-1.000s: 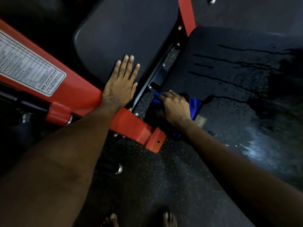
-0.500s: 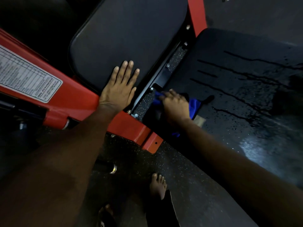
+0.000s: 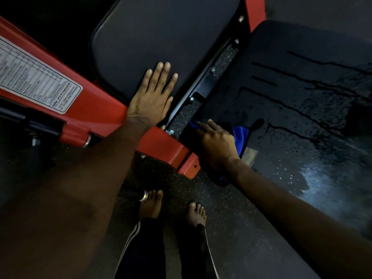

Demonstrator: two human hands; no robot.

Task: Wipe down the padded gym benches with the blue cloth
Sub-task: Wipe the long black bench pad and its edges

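Note:
Two black padded bench pads fill the upper view. My left hand (image 3: 153, 97) lies flat, fingers straight, on the near edge of the left pad (image 3: 161, 37). The right pad (image 3: 302, 97) is wet, with drips and dark streaks running across it. At its near left corner my right hand (image 3: 215, 143) presses the blue cloth (image 3: 239, 135) against the pad's edge, fingers stretched over it. Most of the cloth is hidden under the hand; blue folds show to its right and below the wrist.
A red steel frame (image 3: 96, 113) with a white instruction label (image 3: 34, 79) runs diagonally under my left arm. A black bracket with bolts (image 3: 201, 91) sits in the gap between the pads. My bare feet (image 3: 151, 204) stand on speckled rubber floor.
The view has tipped back, so both feet now show. My right hand has shifted slightly along the pad's corner with the cloth. The left hand stays planted on the left pad.

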